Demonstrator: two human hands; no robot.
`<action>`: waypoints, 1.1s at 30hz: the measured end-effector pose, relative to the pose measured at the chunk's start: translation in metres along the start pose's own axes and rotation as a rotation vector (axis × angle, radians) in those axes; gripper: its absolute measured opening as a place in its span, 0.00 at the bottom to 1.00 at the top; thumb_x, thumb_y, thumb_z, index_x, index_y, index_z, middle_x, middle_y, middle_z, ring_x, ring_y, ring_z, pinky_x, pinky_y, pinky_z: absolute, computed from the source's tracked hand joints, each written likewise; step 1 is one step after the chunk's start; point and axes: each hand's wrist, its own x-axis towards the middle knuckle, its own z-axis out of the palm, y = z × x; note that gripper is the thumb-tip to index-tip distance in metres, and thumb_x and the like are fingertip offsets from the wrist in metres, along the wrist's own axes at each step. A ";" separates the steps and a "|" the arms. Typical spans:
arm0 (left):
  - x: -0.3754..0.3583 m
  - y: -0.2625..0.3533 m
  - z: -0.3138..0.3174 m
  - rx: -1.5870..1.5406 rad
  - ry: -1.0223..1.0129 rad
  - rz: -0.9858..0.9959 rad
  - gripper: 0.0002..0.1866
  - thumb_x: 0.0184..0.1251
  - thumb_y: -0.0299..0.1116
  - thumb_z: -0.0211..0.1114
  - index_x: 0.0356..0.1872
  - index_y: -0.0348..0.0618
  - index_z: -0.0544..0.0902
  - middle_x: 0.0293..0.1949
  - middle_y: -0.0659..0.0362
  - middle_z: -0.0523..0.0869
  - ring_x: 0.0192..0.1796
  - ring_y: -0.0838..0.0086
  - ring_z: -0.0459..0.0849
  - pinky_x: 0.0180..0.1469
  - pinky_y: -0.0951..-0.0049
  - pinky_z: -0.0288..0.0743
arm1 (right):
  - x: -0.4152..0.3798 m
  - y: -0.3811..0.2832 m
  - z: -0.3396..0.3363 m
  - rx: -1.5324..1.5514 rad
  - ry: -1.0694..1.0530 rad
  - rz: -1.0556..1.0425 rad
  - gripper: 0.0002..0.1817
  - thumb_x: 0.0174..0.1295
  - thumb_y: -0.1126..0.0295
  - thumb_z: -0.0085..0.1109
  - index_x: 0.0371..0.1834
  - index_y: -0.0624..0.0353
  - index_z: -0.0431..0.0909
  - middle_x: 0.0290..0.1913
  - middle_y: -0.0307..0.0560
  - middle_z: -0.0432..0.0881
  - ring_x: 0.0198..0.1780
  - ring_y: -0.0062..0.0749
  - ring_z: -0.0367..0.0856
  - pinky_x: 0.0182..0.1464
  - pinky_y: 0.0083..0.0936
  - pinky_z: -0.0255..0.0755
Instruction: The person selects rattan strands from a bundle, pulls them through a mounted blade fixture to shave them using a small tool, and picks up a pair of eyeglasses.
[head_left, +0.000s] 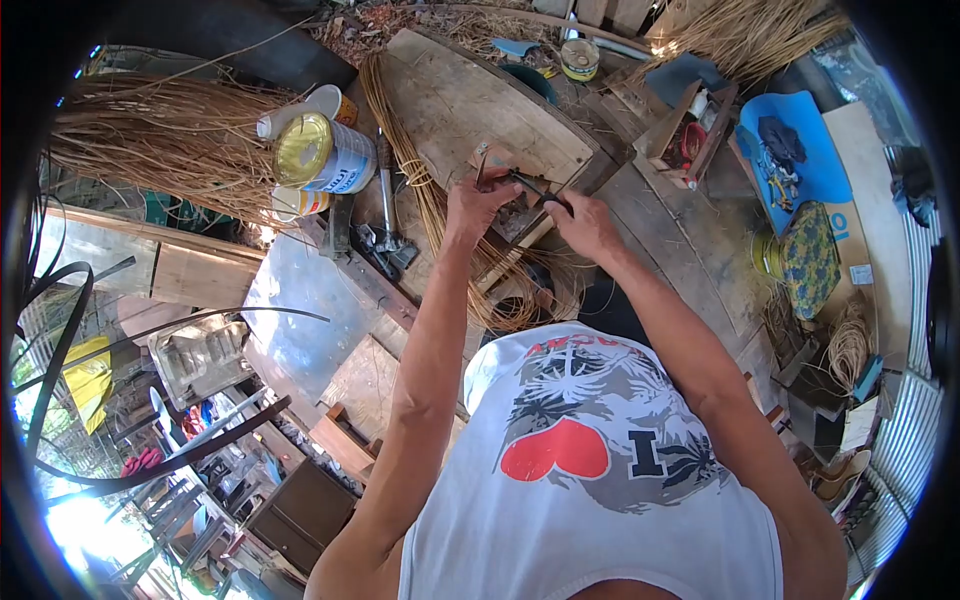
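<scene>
My left hand (481,207) is closed, its fingers pinched around something small and dark that I cannot make out, near the front edge of a wooden board (470,95). Just to the right, my right hand (586,226) is wrapped around the dark handle of a tool (556,201). The tool's thin dark front part reaches toward my left fingers; its exact shape is unclear. Beside my left wrist runs a long bundle of brown strands (408,160), tied with a yellowish band. Its looser, curled end (510,295) lies below my hands.
At left are stacked cans (345,165), a hammer (386,190) and a large heap of strands (160,140). A wooden tool box (688,135) and a blue tray (815,145) stand at right. Dark curved strips (70,330) hang at far left.
</scene>
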 end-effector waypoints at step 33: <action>-0.005 0.002 0.000 0.130 0.034 0.065 0.26 0.52 0.33 0.81 0.51 0.30 0.84 0.35 0.63 0.83 0.37 0.80 0.79 0.42 0.78 0.74 | -0.013 0.011 0.003 -0.103 -0.055 -0.014 0.19 0.71 0.56 0.51 0.45 0.64 0.77 0.40 0.68 0.83 0.47 0.64 0.81 0.49 0.51 0.72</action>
